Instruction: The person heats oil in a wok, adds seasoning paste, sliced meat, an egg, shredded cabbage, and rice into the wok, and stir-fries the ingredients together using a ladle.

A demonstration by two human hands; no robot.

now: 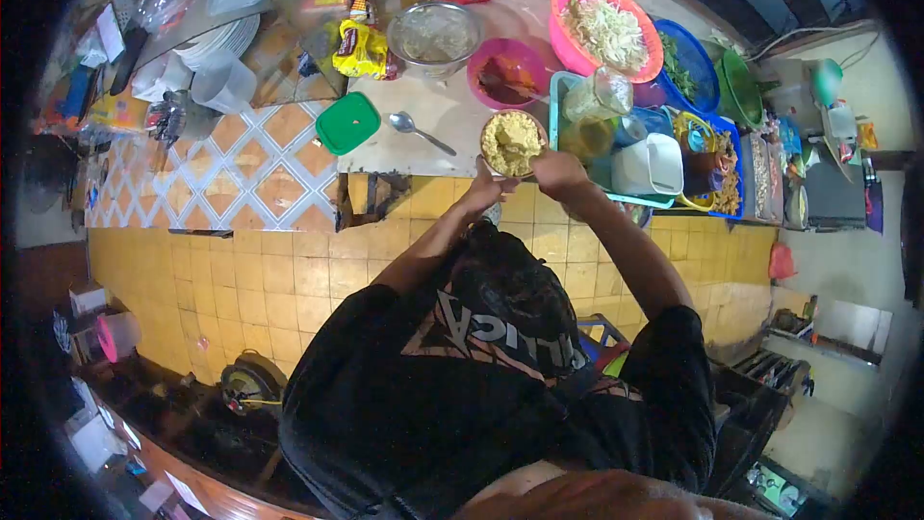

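Note:
A small round bowl heaped with crumbly yellow paste (512,143) is held at the table's front edge. My left hand (488,191) has its fingers wrapped round the near left side of the bowl. At the bowl's right side, my right hand (561,176) is closed against the rim; whether it also grips a utensil is hidden. Left of the bowl lie a metal spoon (422,133) and a green lid (347,122). Just behind stands a pink bowl (474,60) with dark red sauce and a utensil in it.
A metal bowl (462,17) and a yellow packet (364,50) are farther back. To the right stand a pink basin of shredded cabbage (606,34), a blue basin of greens (685,67) and a turquoise tray (640,200) crowded with containers. A tiled counter (221,173) extends left.

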